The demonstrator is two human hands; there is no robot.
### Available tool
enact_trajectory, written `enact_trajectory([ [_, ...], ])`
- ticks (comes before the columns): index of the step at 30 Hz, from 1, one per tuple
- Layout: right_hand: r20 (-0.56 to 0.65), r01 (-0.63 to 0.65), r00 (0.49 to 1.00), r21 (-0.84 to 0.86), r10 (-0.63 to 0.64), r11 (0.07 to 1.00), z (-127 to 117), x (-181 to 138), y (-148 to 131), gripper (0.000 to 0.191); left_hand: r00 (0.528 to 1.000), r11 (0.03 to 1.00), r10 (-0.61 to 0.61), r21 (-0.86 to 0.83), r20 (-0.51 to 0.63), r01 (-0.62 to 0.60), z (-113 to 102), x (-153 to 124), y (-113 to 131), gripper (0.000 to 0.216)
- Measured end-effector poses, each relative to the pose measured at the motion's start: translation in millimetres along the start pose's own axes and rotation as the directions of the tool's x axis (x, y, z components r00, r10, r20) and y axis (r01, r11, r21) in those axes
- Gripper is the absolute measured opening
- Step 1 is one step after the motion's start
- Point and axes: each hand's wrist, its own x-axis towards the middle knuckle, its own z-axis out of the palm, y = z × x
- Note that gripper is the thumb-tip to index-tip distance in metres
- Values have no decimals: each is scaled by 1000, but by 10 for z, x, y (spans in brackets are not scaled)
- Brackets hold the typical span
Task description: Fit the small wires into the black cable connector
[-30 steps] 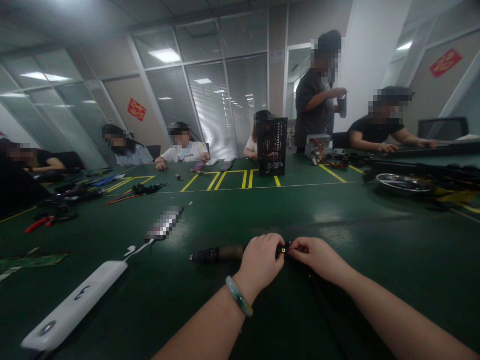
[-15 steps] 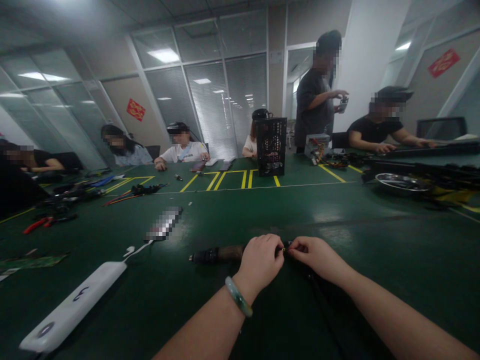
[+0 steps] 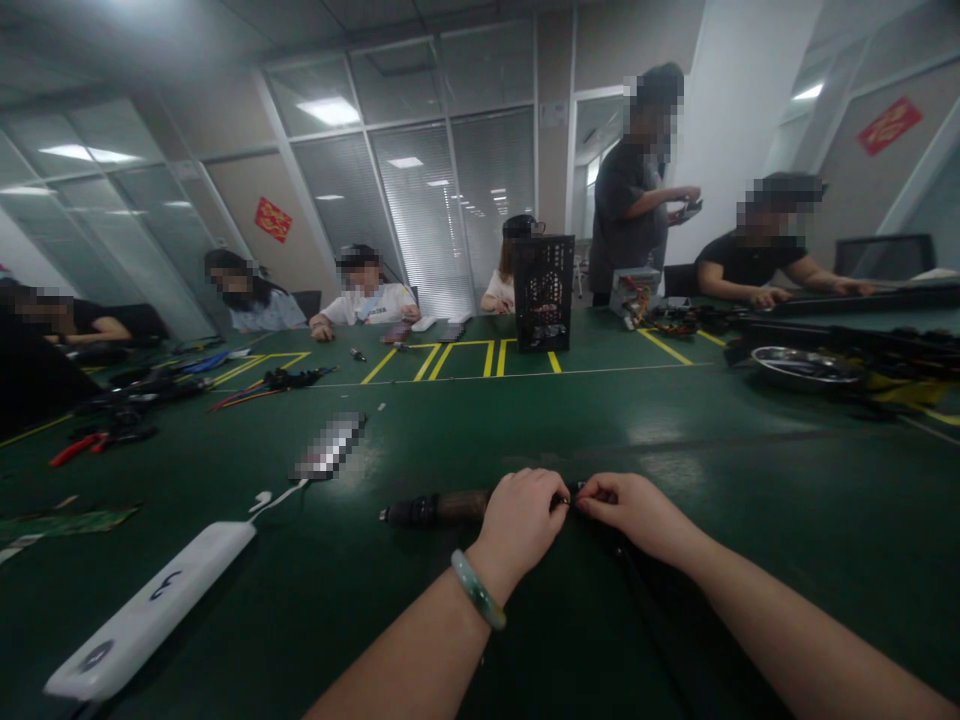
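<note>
My left hand point(image 3: 521, 522) and my right hand point(image 3: 637, 515) meet over a small black connector point(image 3: 568, 498), pinching it between their fingertips. Fingers hide most of it. Running left from my left hand lies a thick cable bundle point(image 3: 442, 508), black at its tip and brownish along its sleeve. A dark cable point(image 3: 649, 610) trails from the hands toward me, below my right forearm. My left wrist wears a pale green bangle point(image 3: 478, 590).
The green workbench point(image 3: 675, 440) carries a white power bank point(image 3: 150, 610) with white earphones, a pixelated device point(image 3: 328, 446), a circuit board, red-handled pliers, wire bundles, a steel tray point(image 3: 806, 367), and a black computer case point(image 3: 544, 292). Several co-workers sit or stand around it.
My fingers have closed further over the connector, hiding the small gold-coloured part visible a second ago. The standing person's hands have shifted slightly to the right with a held object.
</note>
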Motion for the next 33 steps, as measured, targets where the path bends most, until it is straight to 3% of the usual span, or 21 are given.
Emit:
enact_trajectory([
  [19,15,40,999,-1,-40,999,35,-18,-5,17,999,999,35,17,42,-36,-62,-23,14,7],
  [33,8,9,1000,5,-9,1000,45,-33,-50,19,990,996,86,29,112,-90,-253,-50,-24,21],
])
